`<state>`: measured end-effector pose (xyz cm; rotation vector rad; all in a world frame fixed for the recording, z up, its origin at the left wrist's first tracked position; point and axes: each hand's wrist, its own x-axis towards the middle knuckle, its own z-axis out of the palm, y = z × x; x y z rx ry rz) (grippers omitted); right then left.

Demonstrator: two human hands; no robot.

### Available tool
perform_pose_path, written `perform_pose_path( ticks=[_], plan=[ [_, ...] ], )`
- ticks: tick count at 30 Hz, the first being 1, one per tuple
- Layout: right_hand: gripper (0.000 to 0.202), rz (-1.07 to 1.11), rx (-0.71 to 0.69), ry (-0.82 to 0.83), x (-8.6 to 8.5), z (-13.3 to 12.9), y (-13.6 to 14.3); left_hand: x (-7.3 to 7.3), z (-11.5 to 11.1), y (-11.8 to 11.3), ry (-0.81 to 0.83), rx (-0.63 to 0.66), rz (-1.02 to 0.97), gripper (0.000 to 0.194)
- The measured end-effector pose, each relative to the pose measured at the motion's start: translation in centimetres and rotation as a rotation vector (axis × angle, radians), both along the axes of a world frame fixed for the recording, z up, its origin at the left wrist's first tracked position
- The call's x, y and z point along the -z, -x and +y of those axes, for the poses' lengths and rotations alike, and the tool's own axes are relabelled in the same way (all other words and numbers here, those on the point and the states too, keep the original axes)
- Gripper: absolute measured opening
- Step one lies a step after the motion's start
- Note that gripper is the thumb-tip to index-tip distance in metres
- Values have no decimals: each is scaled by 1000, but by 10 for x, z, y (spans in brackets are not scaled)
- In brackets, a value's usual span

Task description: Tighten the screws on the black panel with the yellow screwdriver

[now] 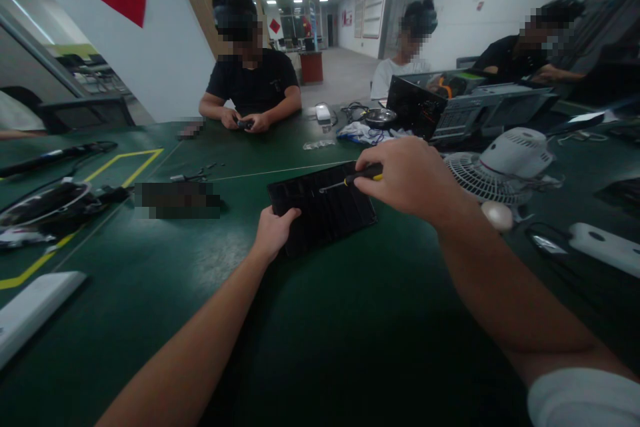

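Note:
A flat black rectangular panel or casing [325,213] with ridges lies over the green table, slightly tilted in view. My left hand [274,230] grips its near left edge, thumb on top and the other fingers hidden beneath. In my right hand [405,177] is a screwdriver [367,175] with a black and yellow handle. Its thin metal shaft points left, and the tip is over the panel's middle; whether it touches the surface I cannot tell.
A white fan [515,160] lies right of my right hand, beside an open computer case [465,107]. A metal bowl [380,117] stands farther back. White power strips [37,310] lie at both sides. Cables [50,207] are on the left. A person [253,87] sits opposite; two others are farther right.

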<state>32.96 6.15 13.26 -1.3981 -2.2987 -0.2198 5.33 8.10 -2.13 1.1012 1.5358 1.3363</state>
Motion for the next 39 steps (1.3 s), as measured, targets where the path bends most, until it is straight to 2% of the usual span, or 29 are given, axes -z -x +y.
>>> perform_pose_path(
  ticks=[5,9,15,19,23,28,31,39],
  plan=[
    [27,-69,123,96,-2,-1,-1,0,0,1,-2,19,-7,34],
    [40,-176,197,214,-4,0,-1,0,0,1,5,2,13,34],
    [53,-254,200,319,-1,3,1,3,2,2,4,19,-25,35],
    [41,-230,156,344,0,4,0,4,2,4,-1,10,-15,36],
    [32,-169,92,270,-5,4,-12,3,2,2,6,5,-26,37],
    [28,-25,151,104,-13,4,-25,0,1,1,-5,15,-28,36],
    [27,-9,166,75,-13,6,-23,0,1,2,-3,17,-27,35],
    [30,-73,36,52,-7,7,-16,2,2,1,4,-17,-23,38]
  ],
)
